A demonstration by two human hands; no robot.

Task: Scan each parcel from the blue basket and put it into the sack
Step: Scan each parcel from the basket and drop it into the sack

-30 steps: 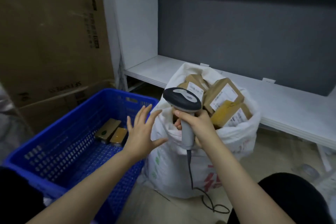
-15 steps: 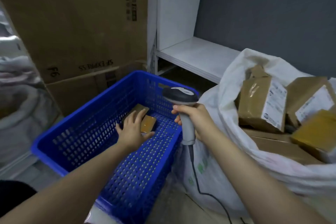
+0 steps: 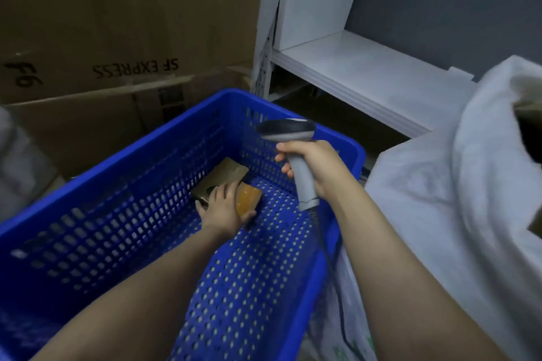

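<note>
Fingers [image 3: 218, 193] of left hand [image 3: 224, 209] atop orange parcel [image 3: 249, 198], thumb hooking its near edge | right hand [image 3: 319, 167] grips scanner [image 3: 286, 130]

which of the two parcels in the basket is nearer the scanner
The orange parcel, right of the pair. The brown parcel lies left of it, farther from the scanner in the right hand.

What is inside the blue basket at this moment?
Two parcels lie side by side on the basket floor: a brown parcel and an orange parcel. The left hand rests on both, hiding their near parts; any labels cannot be seen.
</note>
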